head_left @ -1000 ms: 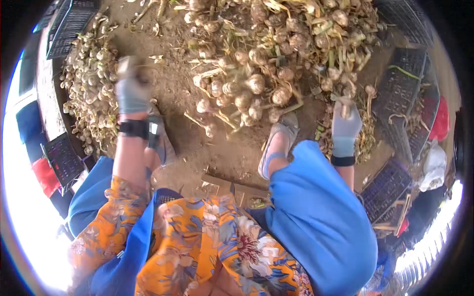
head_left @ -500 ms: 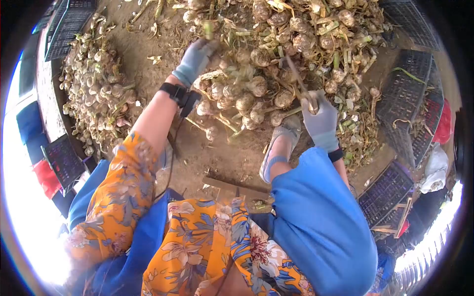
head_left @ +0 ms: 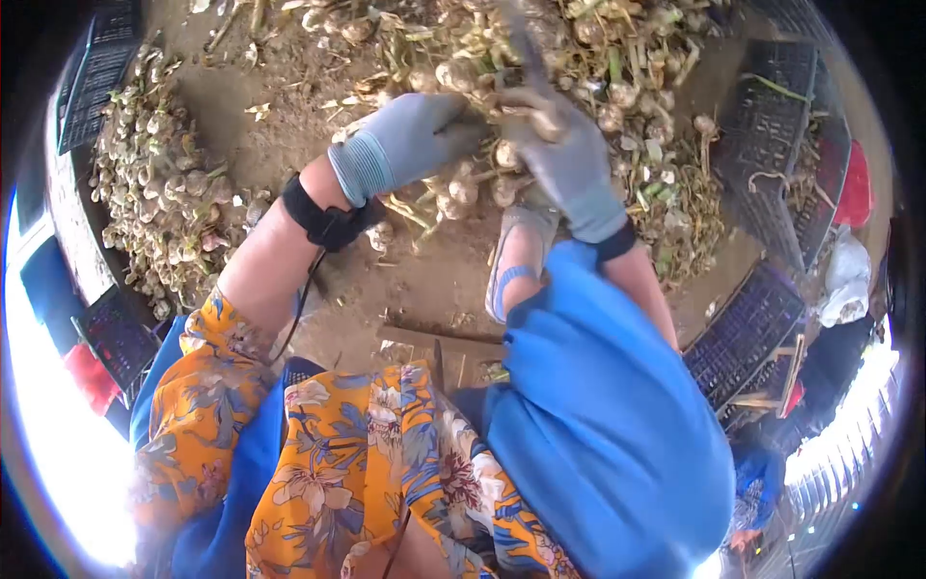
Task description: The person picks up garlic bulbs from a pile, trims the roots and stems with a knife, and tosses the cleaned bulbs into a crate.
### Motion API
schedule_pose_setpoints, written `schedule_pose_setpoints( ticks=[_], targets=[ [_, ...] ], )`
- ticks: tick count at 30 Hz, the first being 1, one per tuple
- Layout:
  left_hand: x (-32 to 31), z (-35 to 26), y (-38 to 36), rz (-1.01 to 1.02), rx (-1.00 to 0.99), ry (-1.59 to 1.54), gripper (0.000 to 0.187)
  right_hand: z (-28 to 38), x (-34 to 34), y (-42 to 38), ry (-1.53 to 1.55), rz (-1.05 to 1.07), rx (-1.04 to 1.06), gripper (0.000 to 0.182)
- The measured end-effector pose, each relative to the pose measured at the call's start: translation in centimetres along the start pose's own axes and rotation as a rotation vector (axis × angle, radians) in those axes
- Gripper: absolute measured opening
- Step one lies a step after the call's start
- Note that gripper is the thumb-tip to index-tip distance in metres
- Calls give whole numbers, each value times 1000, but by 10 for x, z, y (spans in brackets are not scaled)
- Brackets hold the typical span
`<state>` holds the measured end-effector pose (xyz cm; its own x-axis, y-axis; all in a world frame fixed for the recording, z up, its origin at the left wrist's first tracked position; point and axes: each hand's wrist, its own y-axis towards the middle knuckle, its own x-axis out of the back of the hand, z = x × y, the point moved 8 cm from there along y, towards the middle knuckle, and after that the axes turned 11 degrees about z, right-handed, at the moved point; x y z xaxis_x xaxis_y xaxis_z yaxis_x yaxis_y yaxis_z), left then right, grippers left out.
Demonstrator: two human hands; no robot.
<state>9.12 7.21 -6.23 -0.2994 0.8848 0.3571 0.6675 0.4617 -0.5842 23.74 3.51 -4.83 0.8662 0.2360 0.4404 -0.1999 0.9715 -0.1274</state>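
My left hand (head_left: pixel 420 140), in a grey glove, is closed near the heap of garlic bulbs (head_left: pixel 463 188); its fingertips are dark and blurred, and what they grip cannot be made out. Just to the right, my gloved right hand (head_left: pixel 569 159) is wrapped round a bladed tool (head_left: pixel 528 53), whose blurred blade points up and away from me. The fingers of both hands are close together above the bulbs. Dry stalks and more garlic spread beyond them.
Another garlic pile (head_left: pixel 164 183) lies on the left. Black plastic crates (head_left: pixel 748 333) stand at the right, near a white bag (head_left: pixel 847 280) and a red item (head_left: pixel 856 188). My sandalled foot (head_left: pixel 521 256) is below my right hand. At the lower right is part of another person (head_left: pixel 757 487).
My left hand has moved right and slightly down, towards my right hand. My right hand has moved up and left with the tool, and its blade now points farther upward.
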Motion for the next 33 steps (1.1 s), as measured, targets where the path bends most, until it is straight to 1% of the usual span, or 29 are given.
schedule_pose_setpoints(
  ticks=[1,2,3,4,6,7,8,9,12,13,14,15,16,17,18,19,20,22,23,24,26,28,30,32,33],
  targets=[
    [1,-10,3,-67,-79,50,31,-2,-4,5,-9,-7,-2,18],
    [2,-19,2,-134,-150,100,39,-17,-11,12,155,-8,-73,20],
    [0,-22,-3,-130,-146,103,39,-28,-18,14,327,-7,-143,21],
    [3,-21,-9,-134,-142,-72,49,-25,-15,13,336,-9,-138,21],
    [7,-17,-12,-141,-137,-244,60,-44,-23,0,869,108,-452,26],
    [4,-18,-12,-120,-213,-383,64,-47,-27,-3,885,171,-383,31],
    [1,-21,-12,-98,-291,-524,69,-54,-36,-7,881,176,-387,31],
    [-1,-22,-13,-101,-294,-530,69,-61,-42,-10,841,137,-363,33],
    [-7,-12,-14,-121,-147,-647,69,-54,-37,-16,861,153,-283,30],
    [-7,-11,-15,-126,-139,-645,69,-48,-20,-16,469,74,-323,27],
    [-6,-6,-16,-164,-78,-562,67,-42,-3,-17,75,-5,-350,23],
    [-4,-1,-17,-204,-21,-480,66,-33,5,-19,-83,-45,-214,20],
    [-2,3,-16,-209,-18,-478,66,-24,8,-20,-81,-43,-209,20],
    [5,-12,-13,-209,-283,-316,69,-5,10,-20,-269,32,-163,22],
    [2,-23,-15,-212,-493,-19,74,10,11,-22,-457,109,-119,25],
    [-2,-37,-24,-292,-717,321,78,23,11,-24,-479,94,-31,30],
    [-7,-47,-38,-418,-925,589,83,25,9,-22,-479,93,-37,30],
    [-1,1,-19,-300,-302,-280,84,31,-4,-15,-603,165,46,25],
    [-2,6,-19,-297,-285,-320,78,29,-5,-14,-600,164,42,25],
    [-2,4,-21,-294,-284,-321,78,22,-9,-12,-606,186,13,24],
    [-7,8,-23,-246,-145,-376,81,6,-16,-10,-613,210,-14,23],
    [-9,6,-25,-275,-183,-353,82,-6,-17,-11,-584,111,-24,25],
    [-10,-3,-29,-296,-223,-332,83,-10,-17,-14,-562,118,-60,26],
    [-10,-10,-30,-277,-56,-242,80,-13,-17,-16,-537,121,-91,26],
    [-10,-13,-30,-278,-58,-239,80,-16,-18,-17,-500,133,-90,26]
  ],
)
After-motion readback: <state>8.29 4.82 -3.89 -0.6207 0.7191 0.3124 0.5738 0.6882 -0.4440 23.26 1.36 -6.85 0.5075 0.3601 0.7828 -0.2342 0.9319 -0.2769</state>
